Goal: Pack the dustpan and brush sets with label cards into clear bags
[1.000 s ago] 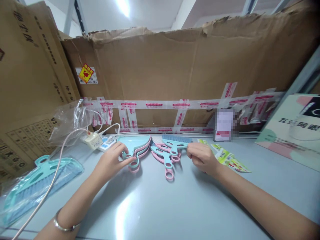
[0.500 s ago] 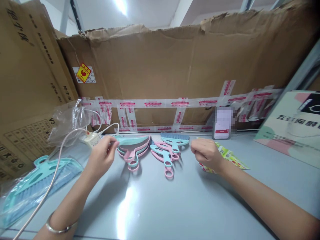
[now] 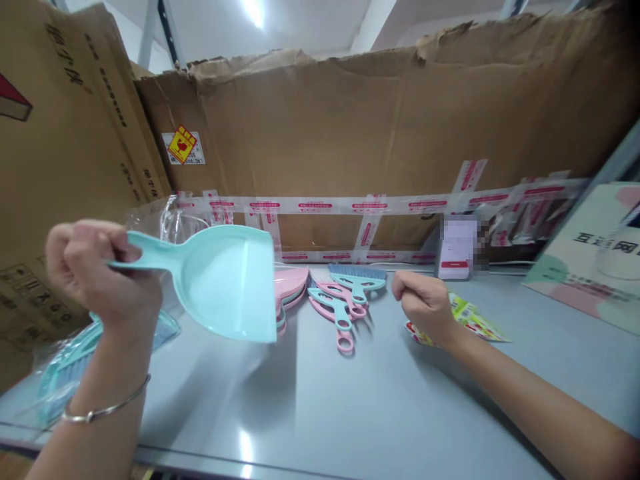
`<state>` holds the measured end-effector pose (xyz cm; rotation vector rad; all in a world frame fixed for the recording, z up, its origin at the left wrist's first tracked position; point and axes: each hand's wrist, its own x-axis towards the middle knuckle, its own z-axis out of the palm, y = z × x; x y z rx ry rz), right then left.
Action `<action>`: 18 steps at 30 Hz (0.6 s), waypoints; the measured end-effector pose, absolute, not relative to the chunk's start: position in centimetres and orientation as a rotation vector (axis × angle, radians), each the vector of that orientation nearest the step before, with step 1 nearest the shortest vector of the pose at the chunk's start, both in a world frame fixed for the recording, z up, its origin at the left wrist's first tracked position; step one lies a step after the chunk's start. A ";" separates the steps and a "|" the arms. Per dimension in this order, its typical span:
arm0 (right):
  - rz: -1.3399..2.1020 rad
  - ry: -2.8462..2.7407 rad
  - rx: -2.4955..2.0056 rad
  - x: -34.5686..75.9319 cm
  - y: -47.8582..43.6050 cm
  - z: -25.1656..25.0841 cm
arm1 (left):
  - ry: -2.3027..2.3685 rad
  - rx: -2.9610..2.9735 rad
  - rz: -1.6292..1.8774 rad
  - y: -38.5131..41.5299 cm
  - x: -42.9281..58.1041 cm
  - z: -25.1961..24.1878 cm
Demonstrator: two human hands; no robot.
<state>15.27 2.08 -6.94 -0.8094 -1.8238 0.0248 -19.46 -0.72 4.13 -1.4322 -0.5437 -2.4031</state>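
My left hand (image 3: 103, 270) is wrapped round the handle of a light teal dustpan (image 3: 220, 283), raised above the table on the left with its hollow pan facing me. Behind that pan, partly hidden, lies a stack of dustpans (image 3: 293, 283), the top one pink. To the right of the stack several small hand brushes (image 3: 343, 307) in teal and pink overlap, handles towards me. My right hand (image 3: 427, 307) is a closed fist at the right, with nothing visible in it, beside a green and yellow printed packet (image 3: 477, 320).
A bagged teal dustpan and brush set (image 3: 65, 373) lies at the left, partly behind my arm. A phone (image 3: 455, 250) leans against the large cardboard box (image 3: 310, 133) at the back. A printed board (image 3: 595, 253) stands far right. Clear plastic wrap (image 3: 175, 217) lies behind my left hand.
My left hand has lifted the teal dustpan off the stack and brought it left and up, turning its pan towards me. My right fist has stayed by the packet. The view has shifted slightly.
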 end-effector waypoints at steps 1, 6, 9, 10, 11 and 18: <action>0.097 -1.757 -0.843 15.0 2.0 -6.8 | -0.574 -1.540 -2.466 -0.4 -18.9 5.0; 0.503 -1.527 -0.848 13.2 1.1 -5.7 | -0.608 -2.266 -2.589 0.9 -13.8 7.4; 0.960 -1.567 -0.819 12.4 0.1 -5.3 | -0.443 -2.694 -2.551 2.1 -10.7 6.2; 1.100 -1.588 -0.840 12.3 -0.3 -5.3 | -0.415 -2.789 -2.539 2.5 -9.9 5.6; 1.219 -1.606 -0.880 12.1 -0.7 -5.4 | -0.410 -2.852 -2.533 2.9 -9.2 4.9; 1.259 -1.261 -1.033 10.9 -1.5 -6.5 | -1.224 -2.833 -2.537 2.9 -9.9 1.2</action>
